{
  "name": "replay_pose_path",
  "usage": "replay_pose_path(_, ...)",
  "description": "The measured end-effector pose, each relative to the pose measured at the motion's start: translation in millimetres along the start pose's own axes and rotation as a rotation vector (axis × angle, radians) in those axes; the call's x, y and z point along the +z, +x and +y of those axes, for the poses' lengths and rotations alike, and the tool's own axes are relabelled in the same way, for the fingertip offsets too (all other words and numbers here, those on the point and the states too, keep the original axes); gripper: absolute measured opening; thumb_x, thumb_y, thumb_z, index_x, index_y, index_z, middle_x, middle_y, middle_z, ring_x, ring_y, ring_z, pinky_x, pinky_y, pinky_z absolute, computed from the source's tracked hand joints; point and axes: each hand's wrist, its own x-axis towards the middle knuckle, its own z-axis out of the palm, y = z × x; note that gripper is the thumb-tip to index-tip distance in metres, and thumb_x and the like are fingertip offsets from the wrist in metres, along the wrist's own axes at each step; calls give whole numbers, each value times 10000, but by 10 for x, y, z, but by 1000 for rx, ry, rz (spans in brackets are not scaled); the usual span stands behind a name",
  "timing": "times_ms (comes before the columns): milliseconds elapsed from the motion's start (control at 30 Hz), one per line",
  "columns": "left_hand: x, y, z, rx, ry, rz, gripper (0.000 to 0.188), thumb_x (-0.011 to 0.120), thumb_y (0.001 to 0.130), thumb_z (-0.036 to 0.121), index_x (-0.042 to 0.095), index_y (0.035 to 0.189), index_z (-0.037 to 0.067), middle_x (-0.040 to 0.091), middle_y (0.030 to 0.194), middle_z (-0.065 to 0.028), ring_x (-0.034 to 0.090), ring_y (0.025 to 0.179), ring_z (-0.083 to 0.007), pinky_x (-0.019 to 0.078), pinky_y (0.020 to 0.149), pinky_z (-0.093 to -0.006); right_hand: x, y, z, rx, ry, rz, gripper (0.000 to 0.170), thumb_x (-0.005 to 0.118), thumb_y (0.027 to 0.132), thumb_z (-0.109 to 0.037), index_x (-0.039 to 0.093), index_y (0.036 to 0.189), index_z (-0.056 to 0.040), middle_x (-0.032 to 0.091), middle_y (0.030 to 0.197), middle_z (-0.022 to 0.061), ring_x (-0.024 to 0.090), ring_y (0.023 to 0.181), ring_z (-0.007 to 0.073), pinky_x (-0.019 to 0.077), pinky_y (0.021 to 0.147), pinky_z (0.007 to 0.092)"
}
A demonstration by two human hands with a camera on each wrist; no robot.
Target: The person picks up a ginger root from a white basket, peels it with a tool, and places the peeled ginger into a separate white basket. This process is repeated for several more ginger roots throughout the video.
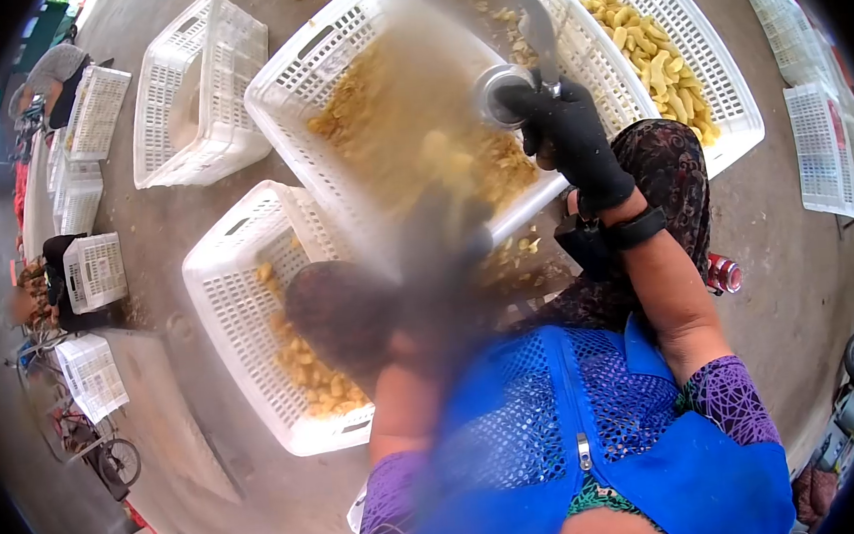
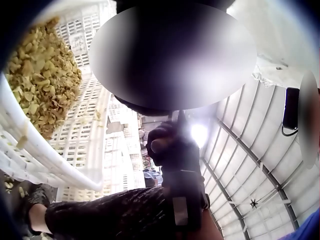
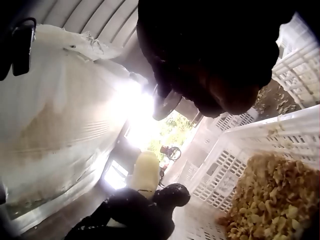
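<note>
My right hand (image 1: 567, 135), in a black glove, grips a knife (image 1: 540, 32) with its blade pointing away from me. A round silver metal piece (image 1: 501, 95) shows beside the thumb. My left hand (image 3: 132, 212), also black-gloved, pinches a pale yellow, potato-like peeled root (image 3: 146, 171) in the right wrist view. In the head view that hand and root are blurred, over a white crate (image 1: 282, 83) of brownish-yellow peelings (image 1: 344, 108). The blade tip (image 3: 165, 104) stands apart from the root in the right wrist view. A blurred oval covers much of the left wrist view.
At the right, a white crate (image 1: 739, 92) holds peeled yellow roots (image 1: 653, 58). Another crate (image 1: 217, 273) with brownish-yellow pieces (image 1: 305, 372) stands by my left knee. A stack of crates (image 1: 161, 137) is at the upper left. A red can (image 1: 724, 274) lies beside my right leg.
</note>
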Motion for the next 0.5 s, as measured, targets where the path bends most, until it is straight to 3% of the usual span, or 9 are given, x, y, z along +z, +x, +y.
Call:
replay_pose_path(67, 53, -49, 31, 22, 34, 15, 249, 503, 933, 274, 576, 1077, 85, 568, 870, -8, 544, 765, -100, 425, 607, -248, -33, -31, -19, -106, -110, -64, 189, 664, 832, -234, 627, 897, -60, 519, 569, 0, 448, 415, 49, 311, 379, 179)
replay_pose_path(100, 84, -64, 38, 41, 69, 21, 257, 510, 937, 287, 577, 1095, 96, 564, 886, -1, 535, 783, -77, 426, 618, -238, -18, -22, 3, -50, 53, -44, 180, 662, 829, -231, 622, 880, -63, 513, 565, -4, 442, 415, 53, 296, 376, 182)
replay_pose_path(233, 123, -69, 28, 113, 67, 63, 263, 489, 943, 250, 562, 1130, 80, 573, 892, -25, 536, 774, -85, 425, 608, -239, -28, -88, -46, 46, -13, 21, 182, 654, 827, -212, 644, 921, -57, 509, 569, -10, 431, 422, 50, 280, 377, 183)
replay_pose_path(300, -56, 55, -25, 175, 177, 19, 273, 494, 936, 204, 539, 1158, 51, 579, 927, -47, 539, 781, -102, 428, 609, -246, -95, -130, -30, -130, -116, -87, 182, 658, 823, -203, 651, 933, -58, 511, 573, -16, 433, 432, 51, 291, 391, 189)
replay_pose_path(333, -153, 122, -66, 205, 231, -4, 280, 496, 933, 181, 527, 1172, 37, 583, 945, -58, 540, 784, -111, 429, 610, -250, -82, -158, -41, -129, -116, -88, 182, 658, 823, -203, 651, 933, -58, 511, 573, -16, 433, 432, 51, 291, 391, 189)
replay_pose_path(400, -199, 177, -62, 261, 336, -51, 301, 501, 926, 135, 505, 1199, 9, 589, 980, -81, 543, 791, -128, 432, 611, -256, -42, -214, -125, 67, -121, -36, 158, 679, 810, -188, 649, 902, -63, 513, 584, -31, 448, 463, 40, 311, 427, 184)
replay_pose_path(467, -156, 129, 9, 290, 415, -9, 282, 500, 924, 147, 519, 1173, 16, 591, 924, -61, 542, 756, -111, 435, 619, -235, -89, -221, -122, 80, -94, -72, 139, 696, 797, -160, 653, 890, -66, 529, 601, -42, 447, 498, 19, 316, 463, 174)
replay_pose_path(500, -103, 87, 70, 320, 496, 35, 266, 499, 922, 160, 533, 1146, 23, 594, 868, -40, 542, 721, -94, 438, 628, -213, -132, -199, -87, -18, -209, -132, 185, 700, 805, -189, 665, 923, -50, 586, 649, -19, 522, 559, 56, 396, 518, 208)
